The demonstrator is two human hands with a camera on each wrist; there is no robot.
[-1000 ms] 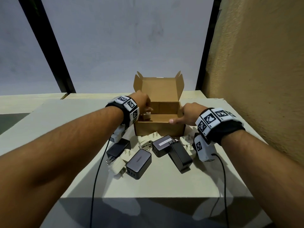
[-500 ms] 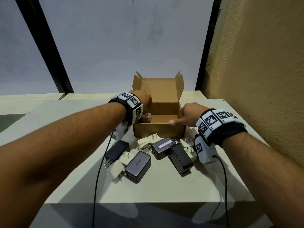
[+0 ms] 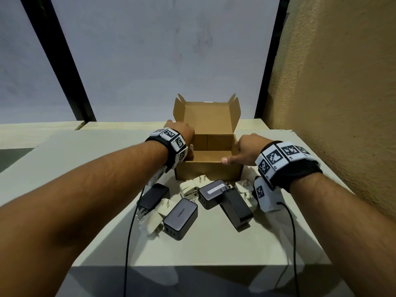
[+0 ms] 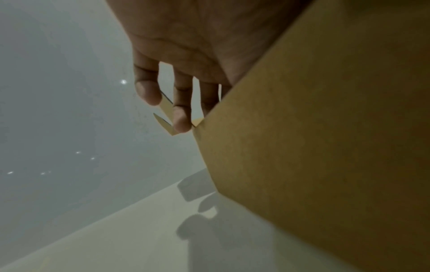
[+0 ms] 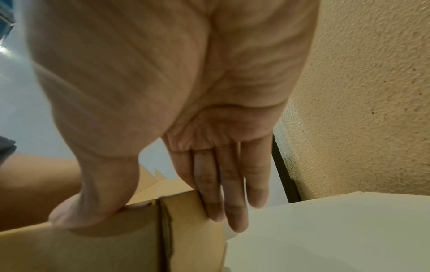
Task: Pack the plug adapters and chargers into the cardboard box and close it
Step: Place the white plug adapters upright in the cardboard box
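On the pale bench (image 3: pixel 278 243), at its far side, the cardboard box (image 3: pixel 209 169) stands with its lid (image 3: pixel 206 118) raised upright behind the opening, the 2 side tabs of the lid pointing up. What lies inside the box cannot be told from the head view.

At the left, the left hand (image 3: pixel 182 133) lies against the box's left wall. In the left wrist view its fingers (image 4: pixel 180 119) reach forward, nearly straight and slightly spread, their tips touching the small cardboard tab (image 4: pixel 166 112) at the lid's edge; nothing is gripped.

In front of the box the chargers and adapters lie loose and close together on the bench. From the left: a black charger (image 3: pixel 154 196) with its prongs toward the viewer, a white adapter (image 3: pixel 153 224) partly under a grey charger (image 3: pixel 181 219) that shows 3 ports, another white adapter (image 3: pixel 191 187) just beside the box's front wall, a dark charger with a white label (image 3: pixel 211 192), a long black charger (image 3: pixel 236 207) leaning against it, and a white adapter (image 3: pixel 246 192) partly hidden by the right wrist.

At the right, the right hand (image 3: pixel 246 150) holds the box's front right corner: the thumb (image 5: pixel 93 208) presses along the top of the front wall, while the straight fingers (image 5: pixel 216 193) lie flat against the outside of the right wall.

A textured tan wall (image 3: pixel 342 103) rises to the right of the bench.
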